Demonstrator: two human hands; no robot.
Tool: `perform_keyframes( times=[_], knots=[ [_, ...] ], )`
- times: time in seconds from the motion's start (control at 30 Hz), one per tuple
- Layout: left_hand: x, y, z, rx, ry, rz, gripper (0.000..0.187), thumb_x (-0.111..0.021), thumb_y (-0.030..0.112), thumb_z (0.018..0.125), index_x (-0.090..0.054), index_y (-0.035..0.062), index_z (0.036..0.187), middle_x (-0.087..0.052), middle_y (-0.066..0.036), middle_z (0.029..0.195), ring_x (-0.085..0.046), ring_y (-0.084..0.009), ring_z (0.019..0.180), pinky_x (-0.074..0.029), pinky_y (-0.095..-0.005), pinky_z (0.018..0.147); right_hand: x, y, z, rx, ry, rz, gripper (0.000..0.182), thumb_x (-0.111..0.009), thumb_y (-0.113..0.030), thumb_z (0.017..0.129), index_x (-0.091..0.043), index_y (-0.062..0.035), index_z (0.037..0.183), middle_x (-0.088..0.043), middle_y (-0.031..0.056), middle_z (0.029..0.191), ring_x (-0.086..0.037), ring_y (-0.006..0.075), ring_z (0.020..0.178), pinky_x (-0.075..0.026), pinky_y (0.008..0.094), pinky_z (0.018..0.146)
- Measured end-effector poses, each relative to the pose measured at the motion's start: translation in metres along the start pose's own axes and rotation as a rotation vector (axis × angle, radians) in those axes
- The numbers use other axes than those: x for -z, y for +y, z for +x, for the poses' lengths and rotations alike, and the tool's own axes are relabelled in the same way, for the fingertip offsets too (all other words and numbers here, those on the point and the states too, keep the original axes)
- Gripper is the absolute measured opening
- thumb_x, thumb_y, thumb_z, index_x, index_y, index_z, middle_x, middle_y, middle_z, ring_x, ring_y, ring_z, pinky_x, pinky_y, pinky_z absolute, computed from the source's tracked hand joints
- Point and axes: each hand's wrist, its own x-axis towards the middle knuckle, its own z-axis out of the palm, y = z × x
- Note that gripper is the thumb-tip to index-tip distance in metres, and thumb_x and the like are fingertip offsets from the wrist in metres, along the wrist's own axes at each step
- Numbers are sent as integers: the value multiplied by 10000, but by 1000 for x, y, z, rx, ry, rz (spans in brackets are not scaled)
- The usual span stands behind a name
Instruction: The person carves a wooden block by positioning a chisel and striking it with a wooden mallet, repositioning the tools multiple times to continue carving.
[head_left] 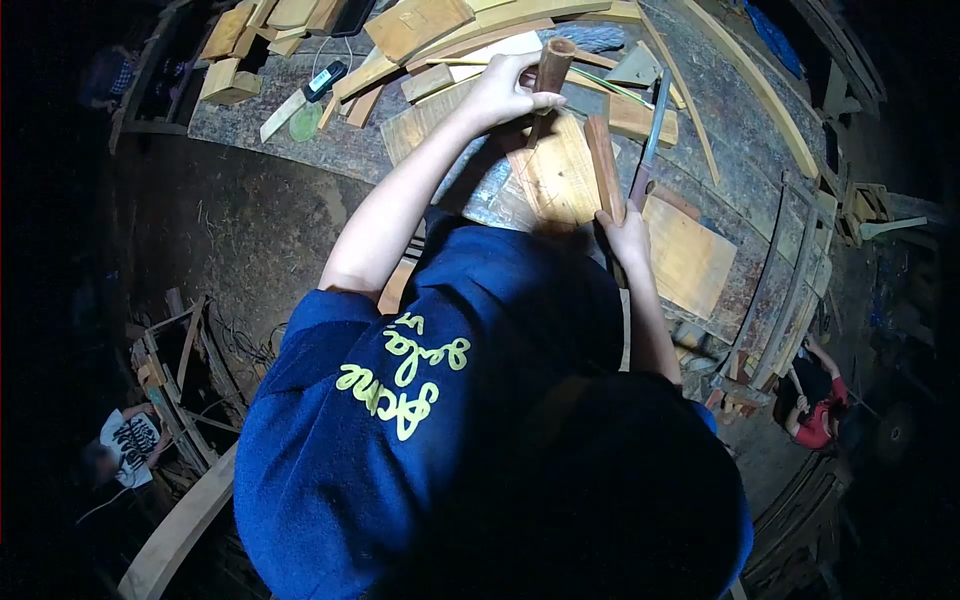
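My left hand [508, 97] is closed around a dark brown rounded wooden piece [556, 62], thumb and fingers near its lower part. It stands upright over a pale wooden board [562, 175] on the bench. My right hand [629, 240] is closed on the near end of a reddish-brown wooden stick [603, 160], which points away from me along the board's right side. Just right of the stick lies a long tool with a narrow grey metal blade [657, 125] and a brownish handle [640, 186], its near end close to my right fingers.
Wooden offcuts [420, 28] and curved strips [765, 90] cover the bench's far side. A small black device with a lit screen [324, 80] lies at left. A flat board [690, 255] rests at right. People sit at lower left [130, 445] and lower right [823, 410].
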Motion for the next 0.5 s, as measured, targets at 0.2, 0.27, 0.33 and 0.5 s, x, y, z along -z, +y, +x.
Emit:
perform_keyframes(
  times=[0.2,0.27,0.33,0.5],
  knots=[
    [17,-8,-12,37,45,15,379,-807,235,751,-639,11,1005,-680,-45,921,-634,-101,818,-509,-267,781,10,-5,-3,66,1,47,474,-662,-376,777,-571,-33,1090,-654,283,931,-630,439,922,-489,493,807],
    [19,-19,-20,50,78,5,364,-804,217,755,-637,12,1006,-681,-45,925,-635,-99,821,-511,-266,781,15,-12,-9,96,-30,26,463,-667,-373,779,-572,-30,1076,-653,284,925,-629,436,920,-487,498,810],
    [22,-11,-21,68,142,-12,338,-798,181,763,-633,13,1006,-684,-45,933,-636,-94,828,-516,-266,782,18,-18,-16,104,-39,26,458,-668,-370,781,-573,-31,1073,-653,282,923,-629,435,919,-488,500,807],
    [24,-3,-30,213,170,-164,402,-814,155,733,-603,2,1040,-668,-57,946,-634,-98,866,-526,-271,797,18,-26,-25,133,-77,-87,457,-682,-361,785,-569,-31,1080,-653,281,914,-630,440,900,-496,515,787]
  ],
)
